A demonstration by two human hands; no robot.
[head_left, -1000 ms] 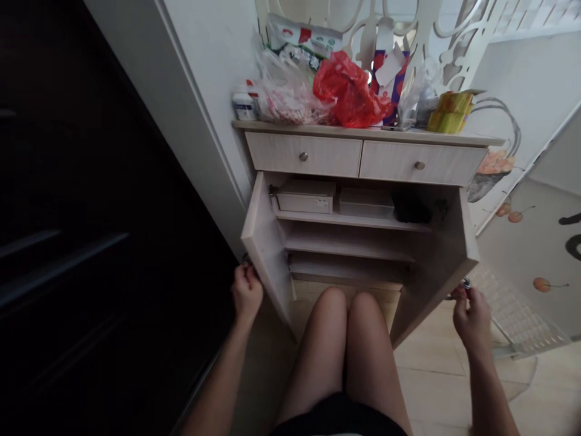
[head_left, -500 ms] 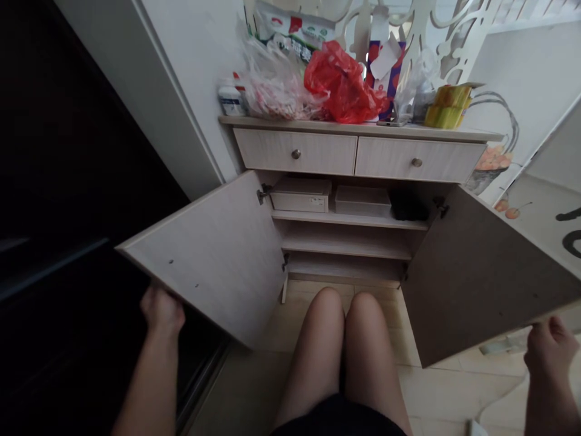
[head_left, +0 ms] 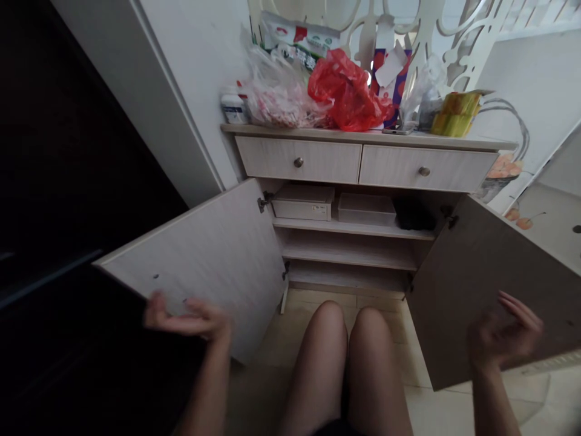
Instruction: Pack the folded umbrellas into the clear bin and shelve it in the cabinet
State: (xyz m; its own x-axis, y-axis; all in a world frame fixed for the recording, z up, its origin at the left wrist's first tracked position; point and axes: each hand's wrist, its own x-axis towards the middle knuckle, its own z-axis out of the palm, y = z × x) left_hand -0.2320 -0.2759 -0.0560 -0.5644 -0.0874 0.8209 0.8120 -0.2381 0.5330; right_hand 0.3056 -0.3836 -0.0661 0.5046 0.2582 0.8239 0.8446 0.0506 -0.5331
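– How are the hands found?

– The left hand (head_left: 186,318) and right hand (head_left: 503,333) are held open, fingers spread, with nothing pinched; any contact with the doors cannot be told.

– What is nearest them?

– A pale woodgrain cabinet door (head_left: 204,272) is swung open at the left, a matching door (head_left: 472,290) at the right.

– Beyond those?

– A white rectangular box (head_left: 303,203) is kept on a pale wooden shelf (head_left: 354,229); a crumpled red plastic bag (head_left: 347,91) is heaped on the pale wooden cabinet top (head_left: 363,136).

A home, shown by a wooden cabinet (head_left: 299,161) and tiled floor (head_left: 436,409).
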